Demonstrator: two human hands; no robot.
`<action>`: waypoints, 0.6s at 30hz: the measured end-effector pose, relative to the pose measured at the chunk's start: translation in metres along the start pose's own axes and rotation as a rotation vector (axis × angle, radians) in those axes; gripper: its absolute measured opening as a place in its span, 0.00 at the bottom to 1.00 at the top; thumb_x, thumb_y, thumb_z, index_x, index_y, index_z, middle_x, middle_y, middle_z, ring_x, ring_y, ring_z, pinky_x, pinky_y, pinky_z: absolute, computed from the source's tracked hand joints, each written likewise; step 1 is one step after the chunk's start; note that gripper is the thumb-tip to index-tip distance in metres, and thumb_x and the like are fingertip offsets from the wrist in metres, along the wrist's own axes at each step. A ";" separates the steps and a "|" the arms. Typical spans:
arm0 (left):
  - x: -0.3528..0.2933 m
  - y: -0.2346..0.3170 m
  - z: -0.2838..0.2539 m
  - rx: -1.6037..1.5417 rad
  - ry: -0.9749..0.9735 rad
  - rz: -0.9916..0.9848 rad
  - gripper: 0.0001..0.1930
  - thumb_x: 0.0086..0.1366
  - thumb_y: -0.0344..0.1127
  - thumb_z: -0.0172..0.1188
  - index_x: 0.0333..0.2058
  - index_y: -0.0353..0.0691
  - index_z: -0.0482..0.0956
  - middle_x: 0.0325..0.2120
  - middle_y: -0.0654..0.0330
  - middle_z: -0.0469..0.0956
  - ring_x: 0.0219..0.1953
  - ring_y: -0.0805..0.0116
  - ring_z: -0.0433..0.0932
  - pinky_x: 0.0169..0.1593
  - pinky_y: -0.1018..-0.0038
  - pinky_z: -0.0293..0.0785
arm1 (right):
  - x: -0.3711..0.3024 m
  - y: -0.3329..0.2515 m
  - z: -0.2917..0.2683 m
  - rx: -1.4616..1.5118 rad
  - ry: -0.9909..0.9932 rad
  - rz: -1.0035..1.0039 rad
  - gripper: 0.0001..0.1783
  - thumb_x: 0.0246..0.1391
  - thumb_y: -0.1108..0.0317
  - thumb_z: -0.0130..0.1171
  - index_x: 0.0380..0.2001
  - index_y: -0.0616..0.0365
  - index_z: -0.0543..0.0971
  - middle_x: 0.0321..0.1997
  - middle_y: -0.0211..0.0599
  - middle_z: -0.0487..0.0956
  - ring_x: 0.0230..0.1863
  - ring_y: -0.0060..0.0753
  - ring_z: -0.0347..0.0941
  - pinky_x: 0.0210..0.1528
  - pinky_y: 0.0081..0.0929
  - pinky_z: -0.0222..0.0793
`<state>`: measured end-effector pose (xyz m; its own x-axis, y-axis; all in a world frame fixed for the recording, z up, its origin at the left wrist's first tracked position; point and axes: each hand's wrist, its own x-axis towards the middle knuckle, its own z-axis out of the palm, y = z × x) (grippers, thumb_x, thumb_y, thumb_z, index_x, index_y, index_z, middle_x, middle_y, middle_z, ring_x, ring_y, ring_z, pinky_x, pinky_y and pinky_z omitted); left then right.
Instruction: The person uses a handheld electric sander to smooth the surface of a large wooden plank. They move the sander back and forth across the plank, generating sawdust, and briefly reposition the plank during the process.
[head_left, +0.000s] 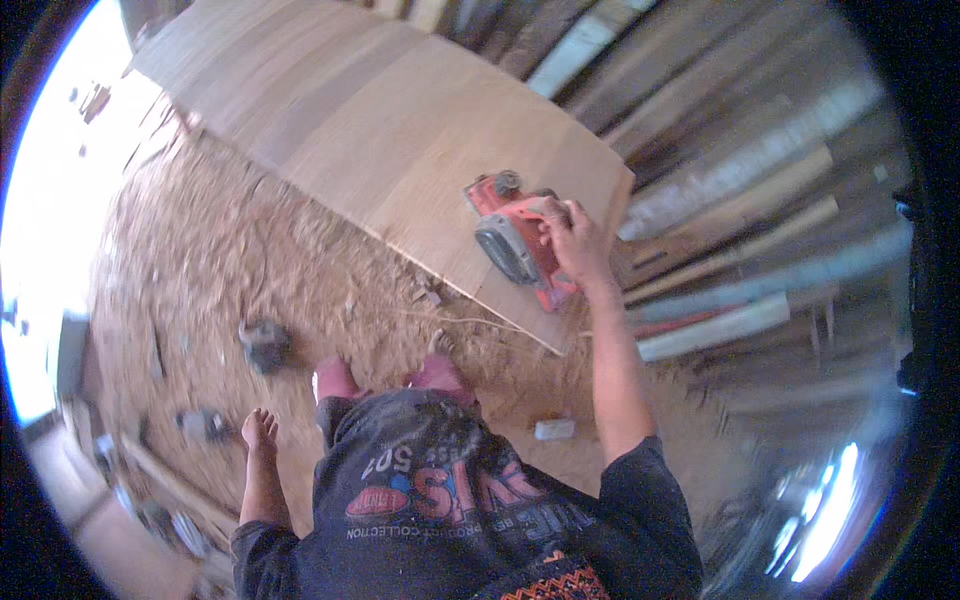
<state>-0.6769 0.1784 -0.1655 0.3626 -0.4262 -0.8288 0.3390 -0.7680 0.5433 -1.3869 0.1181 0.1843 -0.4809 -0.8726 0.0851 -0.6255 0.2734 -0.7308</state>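
Observation:
My right hand (578,243) is closed around the handle of a red electric planer (522,240) with a dark grey side cover. The planer rests on a broad wooden panel (400,150), near its right end. Blur hides whether the tool is running. My left hand (261,430) hangs at my left side, away from the panel, fingers loosely curled with nothing visible in them.
Sandy ground (220,230) with scattered wood chips lies around my feet. A dark lump-like object (264,346) sits to the left, and a small pale block (555,429) near my right foot. Long timber boards (740,240) lie beyond the panel on the right.

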 end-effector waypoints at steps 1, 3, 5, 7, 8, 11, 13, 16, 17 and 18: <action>-0.026 -0.037 -0.017 -0.056 0.002 -0.028 0.23 0.74 0.44 0.55 0.63 0.41 0.72 0.56 0.54 0.79 0.57 0.55 0.78 0.58 0.56 0.74 | 0.006 0.004 -0.004 0.157 -0.225 0.208 0.39 0.68 0.32 0.49 0.48 0.66 0.77 0.30 0.34 0.79 0.25 0.24 0.77 0.29 0.25 0.76; -0.067 -0.102 -0.024 -0.144 0.067 -0.085 0.24 0.74 0.44 0.54 0.64 0.42 0.71 0.56 0.55 0.79 0.57 0.55 0.78 0.58 0.57 0.75 | 0.014 0.014 -0.008 0.415 -0.416 0.248 0.39 0.65 0.29 0.51 0.45 0.60 0.79 0.27 0.31 0.78 0.20 0.21 0.74 0.22 0.21 0.72; -0.100 -0.162 -0.015 -0.267 0.098 -0.152 0.23 0.74 0.45 0.56 0.63 0.43 0.73 0.56 0.56 0.79 0.57 0.56 0.78 0.57 0.58 0.77 | 0.015 0.019 -0.009 0.474 -0.442 0.424 0.39 0.63 0.28 0.52 0.45 0.58 0.79 0.25 0.28 0.77 0.19 0.19 0.73 0.20 0.19 0.70; -0.131 -0.213 0.012 -0.358 0.150 -0.192 0.21 0.73 0.45 0.58 0.60 0.43 0.75 0.54 0.58 0.79 0.56 0.57 0.78 0.55 0.59 0.79 | 0.013 0.020 -0.007 0.579 -0.575 0.407 0.39 0.62 0.27 0.53 0.44 0.58 0.79 0.22 0.25 0.73 0.17 0.17 0.69 0.20 0.19 0.67; -0.143 -0.228 0.030 -0.401 0.080 -0.133 0.20 0.73 0.45 0.58 0.58 0.43 0.76 0.53 0.58 0.80 0.54 0.58 0.79 0.53 0.60 0.79 | 0.013 0.018 -0.007 0.627 -0.623 0.395 0.39 0.62 0.26 0.53 0.44 0.58 0.79 0.20 0.23 0.71 0.17 0.17 0.67 0.19 0.19 0.66; -0.187 -0.251 0.094 -0.469 0.015 -0.126 0.17 0.73 0.46 0.59 0.54 0.44 0.78 0.48 0.61 0.82 0.46 0.64 0.82 0.47 0.64 0.81 | 0.016 0.015 -0.014 0.641 -0.685 0.422 0.42 0.62 0.24 0.48 0.45 0.57 0.77 0.18 0.21 0.67 0.15 0.16 0.62 0.20 0.19 0.61; -0.202 -0.249 0.129 -0.482 -0.030 -0.092 0.16 0.73 0.45 0.59 0.53 0.44 0.78 0.45 0.61 0.82 0.42 0.66 0.82 0.44 0.66 0.81 | 0.010 0.020 -0.025 0.636 -0.683 0.484 0.43 0.63 0.22 0.44 0.46 0.57 0.77 0.18 0.21 0.66 0.15 0.18 0.62 0.20 0.21 0.60; -0.218 -0.241 0.168 -0.553 -0.055 -0.052 0.14 0.73 0.44 0.59 0.52 0.44 0.79 0.43 0.63 0.83 0.40 0.69 0.82 0.40 0.70 0.79 | -0.016 0.031 -0.054 0.598 -0.671 0.476 0.41 0.65 0.23 0.41 0.44 0.54 0.76 0.16 0.21 0.66 0.13 0.19 0.62 0.17 0.22 0.60; -0.221 -0.241 0.175 -0.573 -0.055 -0.028 0.14 0.73 0.43 0.59 0.51 0.44 0.79 0.43 0.63 0.83 0.40 0.70 0.82 0.39 0.72 0.79 | -0.028 0.033 -0.063 0.559 -0.783 0.501 0.37 0.66 0.25 0.43 0.39 0.52 0.75 0.15 0.21 0.65 0.13 0.19 0.61 0.17 0.21 0.60; -0.223 -0.240 0.183 -0.543 -0.079 0.004 0.14 0.73 0.43 0.59 0.51 0.44 0.79 0.42 0.63 0.83 0.40 0.70 0.82 0.39 0.72 0.79 | -0.046 0.036 -0.067 0.501 -0.824 0.568 0.35 0.65 0.26 0.45 0.35 0.50 0.73 0.15 0.21 0.64 0.13 0.20 0.61 0.17 0.20 0.59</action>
<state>-0.9984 0.3701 -0.1359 0.3053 -0.4794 -0.8228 0.7446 -0.4184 0.5200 -1.4285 0.1958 0.1991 0.0523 -0.7251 -0.6867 -0.0374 0.6857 -0.7269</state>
